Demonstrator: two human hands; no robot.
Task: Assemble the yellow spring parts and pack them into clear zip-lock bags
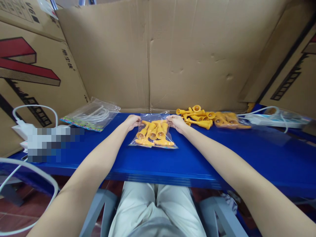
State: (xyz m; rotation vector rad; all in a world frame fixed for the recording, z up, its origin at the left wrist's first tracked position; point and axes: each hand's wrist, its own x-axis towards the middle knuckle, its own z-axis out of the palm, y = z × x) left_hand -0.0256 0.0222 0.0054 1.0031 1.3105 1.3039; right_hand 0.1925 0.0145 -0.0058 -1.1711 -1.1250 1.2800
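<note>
At the left end of a blue bench (204, 158), a white cable (37, 105) loops out of a white block, just beside a clear bag of coiled white cable (92, 115) with a colored strip along its near edge. Next, at the middle of the bench, the wearer's left hand (133, 121) pinches the upper left corner of a clear plastic bag (154, 117), which lies on the blue surface. Glossy and creased, it holds yellow-orange horn-shaped pieces (148, 127): three round, hollow mouths face the wearer in a row, with two curved parts lying crosswise below them. The right hand (176, 122) pinches the opposite upper corner, so the hands are apart, joined only by the bag. Further right sits a loose pile of matching pieces (197, 115), then a second filled bag (230, 120), and near it a white power strip (276, 121).

Pixelation masks much of the white block at far left. Fingertips of both hands blend into the bag's shiny corners, and its lower edge is too small to read. Overlapping pieces hide one another, making an exact count impossible. A translucent patch (269, 135) at right is hard to make out. Both forearms run out of frame below.
</note>
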